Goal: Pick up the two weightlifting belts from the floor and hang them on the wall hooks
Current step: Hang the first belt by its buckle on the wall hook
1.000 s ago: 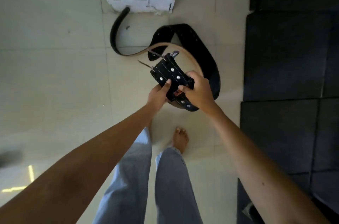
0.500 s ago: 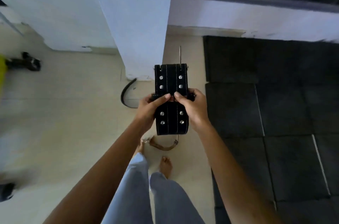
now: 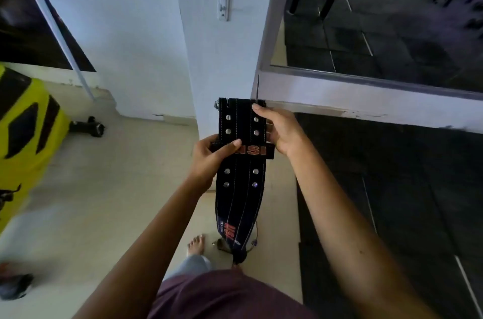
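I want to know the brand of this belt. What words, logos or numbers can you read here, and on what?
"NSI": red letters on the belt loop, start hidden by the left hand.
Red logo low on the belt: too blurred to read.
Small white print beside it: too small to read.

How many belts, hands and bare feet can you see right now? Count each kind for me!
Belts: 1, the black belt
Hands: 2, the left hand and the right hand, both gripping the belt
Bare feet: 1, the foot on the pale floor
Total: 4
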A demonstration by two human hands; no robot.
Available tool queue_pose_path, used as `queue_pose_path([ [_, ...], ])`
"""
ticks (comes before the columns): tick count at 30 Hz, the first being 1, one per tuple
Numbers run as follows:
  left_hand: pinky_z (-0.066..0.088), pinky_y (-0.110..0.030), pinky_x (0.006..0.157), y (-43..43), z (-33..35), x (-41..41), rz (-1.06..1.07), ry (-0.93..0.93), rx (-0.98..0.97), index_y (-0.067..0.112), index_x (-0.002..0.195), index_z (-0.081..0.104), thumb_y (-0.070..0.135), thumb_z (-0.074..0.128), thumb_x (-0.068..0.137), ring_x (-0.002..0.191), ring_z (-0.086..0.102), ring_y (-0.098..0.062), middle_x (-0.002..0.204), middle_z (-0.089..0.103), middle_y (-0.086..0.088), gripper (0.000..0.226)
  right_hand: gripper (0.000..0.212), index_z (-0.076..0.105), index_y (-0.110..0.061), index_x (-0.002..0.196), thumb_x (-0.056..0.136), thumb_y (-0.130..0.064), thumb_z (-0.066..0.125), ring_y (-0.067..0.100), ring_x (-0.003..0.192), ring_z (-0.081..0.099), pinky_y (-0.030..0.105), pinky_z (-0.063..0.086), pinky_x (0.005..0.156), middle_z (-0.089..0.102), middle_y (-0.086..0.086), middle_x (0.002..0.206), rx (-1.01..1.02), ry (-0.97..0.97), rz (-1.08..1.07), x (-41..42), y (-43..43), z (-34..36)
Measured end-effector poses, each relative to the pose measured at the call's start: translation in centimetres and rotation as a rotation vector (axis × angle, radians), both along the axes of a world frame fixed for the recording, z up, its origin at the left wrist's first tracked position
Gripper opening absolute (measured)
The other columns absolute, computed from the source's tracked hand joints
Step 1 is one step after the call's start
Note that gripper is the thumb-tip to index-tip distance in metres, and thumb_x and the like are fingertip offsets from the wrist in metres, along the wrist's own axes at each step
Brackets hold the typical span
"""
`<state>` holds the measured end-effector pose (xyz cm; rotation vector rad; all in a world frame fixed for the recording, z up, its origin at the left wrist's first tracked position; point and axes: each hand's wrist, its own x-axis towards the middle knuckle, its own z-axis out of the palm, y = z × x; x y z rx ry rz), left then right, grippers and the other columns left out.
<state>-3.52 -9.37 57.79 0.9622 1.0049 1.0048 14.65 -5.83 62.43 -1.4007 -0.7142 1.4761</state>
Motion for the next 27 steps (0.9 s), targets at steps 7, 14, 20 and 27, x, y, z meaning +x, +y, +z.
queue_pose_path([
  [7, 0.059, -0.034, 0.068, 2.7, 3.4, -2.3, 0.160, -0.016, 0.047, 0.000, 0.096, 0.068, 0.014, 0.069, 0.085, 0.076, 0.073, -0.027, 0.086, 0.074, -0.015, 0.018, 0.036, 0.069, -0.007, 0.113, 0.080, -0.020, 0.075, 0.028, 0.101, 0.071, 0.042, 0.057, 0.089, 0.074, 0.015, 0.110, 0.103, 0.037, 0.134, -5.0, -3.3, -1.4],
  [14, 0.056, -0.028, 0.058, 5.0, 5.0, -4.3, 0.222, 0.034, 0.077, -0.009, 0.097, 0.065, 0.014, 0.072, 0.082, 0.064, 0.071, -0.019, 0.078, 0.071, -0.013, 0.028, 0.036, 0.072, -0.007, 0.106, 0.071, -0.004, 0.081, 0.024, 0.098, 0.072, 0.041, 0.054, 0.091, 0.075, 0.011, 0.107, 0.041, -0.113, 0.338, -8.6, -6.8, -6.3],
  [20, 0.058, -0.035, 0.067, 5.3, 4.2, -5.4, 0.130, 0.037, 0.089, -0.012, 0.098, 0.064, 0.014, 0.072, 0.083, 0.073, 0.071, -0.030, 0.087, 0.070, -0.023, 0.031, 0.035, 0.068, -0.009, 0.115, 0.080, -0.014, 0.074, 0.029, 0.104, 0.070, 0.043, 0.056, 0.088, 0.073, 0.014, 0.114, 0.115, 0.056, 0.220, -7.6, -1.2, -1.1],
  [27, 0.060, -0.034, 0.068, 5.5, 5.3, -5.7, 0.080, 0.029, 0.140, -0.008, 0.106, 0.064, 0.013, 0.070, 0.083, 0.080, 0.073, -0.032, 0.096, 0.072, -0.024, 0.031, 0.043, 0.066, 0.001, 0.116, 0.080, -0.021, 0.075, 0.030, 0.098, 0.069, 0.043, 0.054, 0.091, 0.070, 0.019, 0.115, 0.085, 0.033, 0.139, -5.2, 6.1, 4.5],
])
